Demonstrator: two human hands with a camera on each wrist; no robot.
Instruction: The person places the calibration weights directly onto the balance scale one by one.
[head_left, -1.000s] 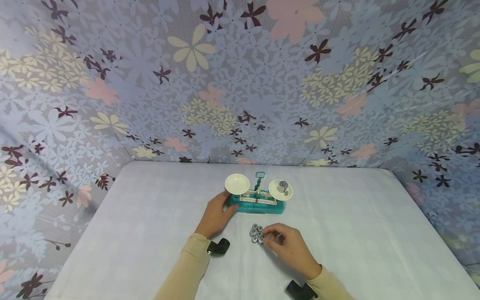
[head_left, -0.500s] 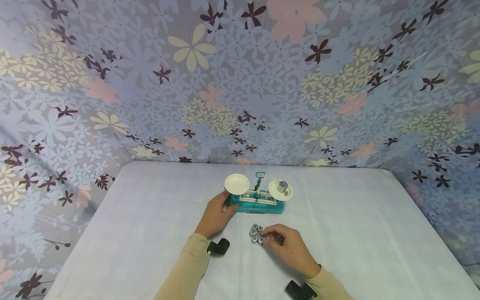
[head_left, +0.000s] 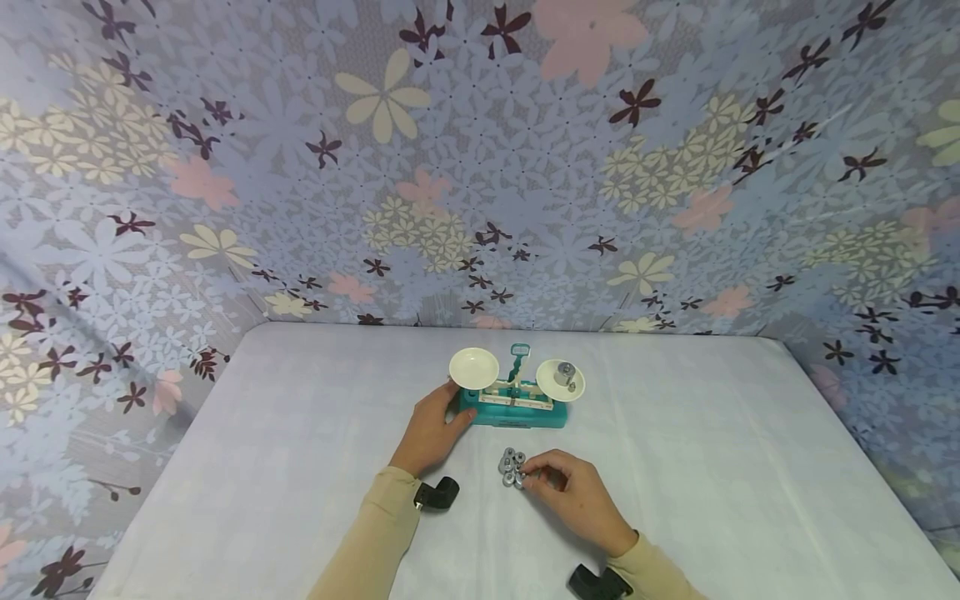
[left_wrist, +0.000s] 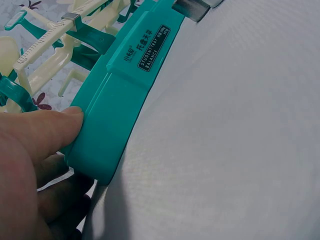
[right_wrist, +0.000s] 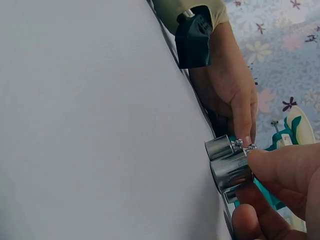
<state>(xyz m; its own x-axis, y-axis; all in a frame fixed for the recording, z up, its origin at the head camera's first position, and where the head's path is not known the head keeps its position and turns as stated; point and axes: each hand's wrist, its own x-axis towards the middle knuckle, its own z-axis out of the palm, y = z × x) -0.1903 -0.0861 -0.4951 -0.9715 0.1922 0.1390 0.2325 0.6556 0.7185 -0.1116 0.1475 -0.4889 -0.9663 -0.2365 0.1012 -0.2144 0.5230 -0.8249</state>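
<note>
A teal tray balance (head_left: 517, 415) with two cream pans stands on the table. My left hand (head_left: 427, 429) grips the left end of its base, thumb on the upper edge in the left wrist view and fingers curled around the end. The left pan (head_left: 474, 368) holds nothing. On the right pan (head_left: 549, 383) stand a large metal weight (head_left: 566, 373) and a tiny one (head_left: 572, 387). In front of the balance, several silver weights (head_left: 507, 467) are clustered. My right hand (head_left: 579, 493) pinches the knob of a weight (right_wrist: 232, 170) at their right side; its fingertips partly hide it.
The white tabletop (head_left: 720, 467) stretches to both sides of the balance. Behind it rises a floral-patterned cloth wall (head_left: 525, 192). A black wrist camera (head_left: 437, 493) sits on the left wrist and another (head_left: 600, 582) on the right, close above the table.
My right hand has shifted very slightly left, still at the weights. The left hand and the balance look nearly unmoved.
</note>
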